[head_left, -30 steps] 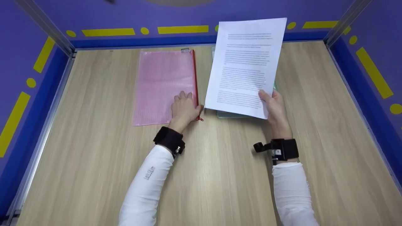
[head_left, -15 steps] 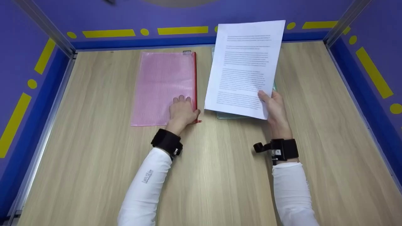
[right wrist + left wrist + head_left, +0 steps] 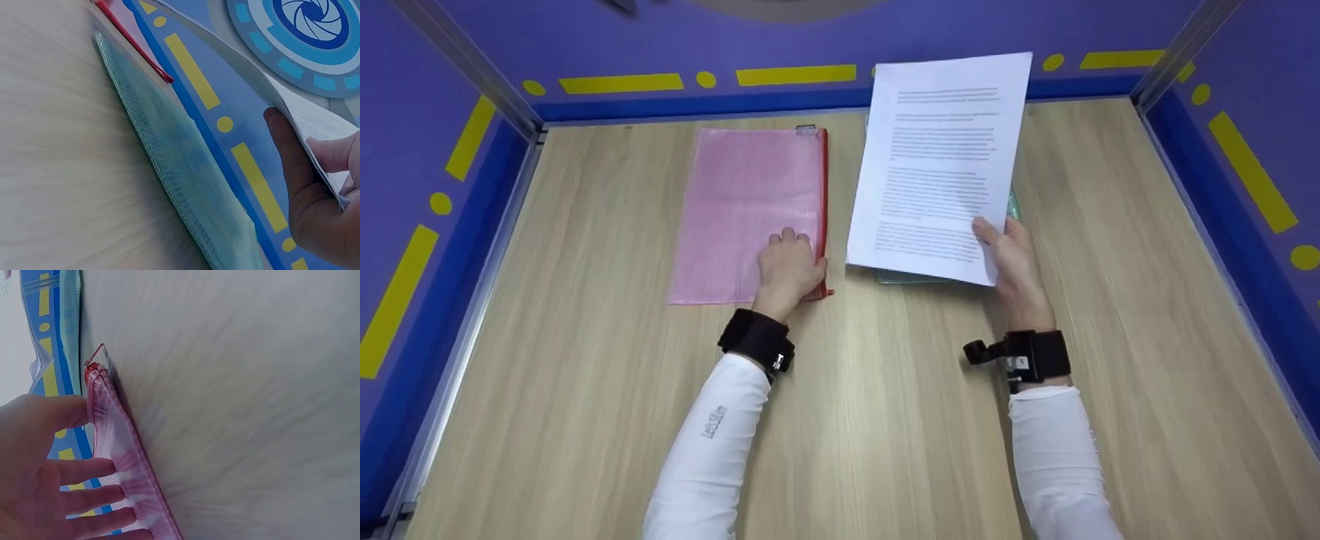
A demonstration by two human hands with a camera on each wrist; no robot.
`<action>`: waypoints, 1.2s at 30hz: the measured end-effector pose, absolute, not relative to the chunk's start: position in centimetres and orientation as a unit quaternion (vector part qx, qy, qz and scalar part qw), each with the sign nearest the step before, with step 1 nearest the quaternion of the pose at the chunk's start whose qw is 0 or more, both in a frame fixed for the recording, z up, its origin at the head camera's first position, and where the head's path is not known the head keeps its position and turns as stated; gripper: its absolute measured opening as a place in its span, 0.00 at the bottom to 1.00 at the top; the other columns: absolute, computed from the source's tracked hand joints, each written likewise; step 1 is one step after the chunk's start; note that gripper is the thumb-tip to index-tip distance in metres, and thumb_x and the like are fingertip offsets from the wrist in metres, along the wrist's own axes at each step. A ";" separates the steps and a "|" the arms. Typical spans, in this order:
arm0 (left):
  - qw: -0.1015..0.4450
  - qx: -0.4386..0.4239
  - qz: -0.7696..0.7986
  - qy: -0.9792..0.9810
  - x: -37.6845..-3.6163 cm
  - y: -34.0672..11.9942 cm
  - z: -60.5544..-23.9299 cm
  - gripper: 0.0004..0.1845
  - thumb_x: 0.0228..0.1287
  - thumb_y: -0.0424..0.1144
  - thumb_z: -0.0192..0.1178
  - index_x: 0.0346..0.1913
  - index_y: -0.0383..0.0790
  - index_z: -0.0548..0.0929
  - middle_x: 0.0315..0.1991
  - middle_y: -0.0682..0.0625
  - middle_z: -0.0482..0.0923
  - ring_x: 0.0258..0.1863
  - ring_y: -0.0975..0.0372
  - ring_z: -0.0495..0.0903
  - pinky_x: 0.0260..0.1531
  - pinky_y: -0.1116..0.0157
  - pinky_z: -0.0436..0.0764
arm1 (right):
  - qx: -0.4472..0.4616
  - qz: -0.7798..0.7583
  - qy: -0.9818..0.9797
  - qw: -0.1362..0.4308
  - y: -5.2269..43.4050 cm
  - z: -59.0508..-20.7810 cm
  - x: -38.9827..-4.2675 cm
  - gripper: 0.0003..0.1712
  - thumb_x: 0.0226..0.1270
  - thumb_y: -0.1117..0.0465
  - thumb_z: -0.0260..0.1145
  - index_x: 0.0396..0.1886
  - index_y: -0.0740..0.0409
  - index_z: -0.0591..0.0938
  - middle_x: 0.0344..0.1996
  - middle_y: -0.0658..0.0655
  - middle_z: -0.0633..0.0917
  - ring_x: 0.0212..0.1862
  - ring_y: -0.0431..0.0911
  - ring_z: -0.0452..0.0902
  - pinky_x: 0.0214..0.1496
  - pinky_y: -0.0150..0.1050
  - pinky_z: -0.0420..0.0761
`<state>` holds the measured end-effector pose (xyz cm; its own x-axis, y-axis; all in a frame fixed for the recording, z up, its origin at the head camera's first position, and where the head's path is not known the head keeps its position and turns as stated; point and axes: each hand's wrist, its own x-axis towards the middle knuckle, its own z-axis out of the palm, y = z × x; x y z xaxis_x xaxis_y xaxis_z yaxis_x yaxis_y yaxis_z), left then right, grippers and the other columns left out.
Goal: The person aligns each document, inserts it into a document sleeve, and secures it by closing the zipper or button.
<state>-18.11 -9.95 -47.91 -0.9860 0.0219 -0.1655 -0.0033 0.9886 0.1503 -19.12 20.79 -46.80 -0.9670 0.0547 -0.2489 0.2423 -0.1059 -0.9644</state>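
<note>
Under the left hand (image 3: 787,266) lies pink pouch (image 3: 750,202).

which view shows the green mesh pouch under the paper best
The right wrist view: the green mesh zip pouch lies flat on the wooden table, its surface in plain sight. In the head view the printed white paper sheets held by the right hand hide all but its edges. The left wrist view shows only a thin strip.

Staged recording booth: wooden desk (image 3: 885,420), purple partition walls (image 3: 607,37).
</note>
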 end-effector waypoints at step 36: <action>-0.007 -0.018 0.083 0.996 -18.6 -9.7 -48.5 0.14 0.64 0.41 0.60 0.36 0.30 0.87 0.38 0.37 0.85 0.38 0.46 0.86 0.37 0.52 0.86 | 0.126 -0.722 0.677 0.067 19.5 -47.1 -19.5 0.25 0.76 0.59 0.56 0.70 0.57 0.71 0.56 0.58 0.84 0.48 0.41 0.85 0.44 0.30 0.83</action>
<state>-18.56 -9.67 -48.51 -0.9992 -0.0374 0.0101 -0.0353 0.9856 0.1654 -19.54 19.47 -47.11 -0.9595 0.0734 -0.2719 0.2666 -0.0754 -0.9609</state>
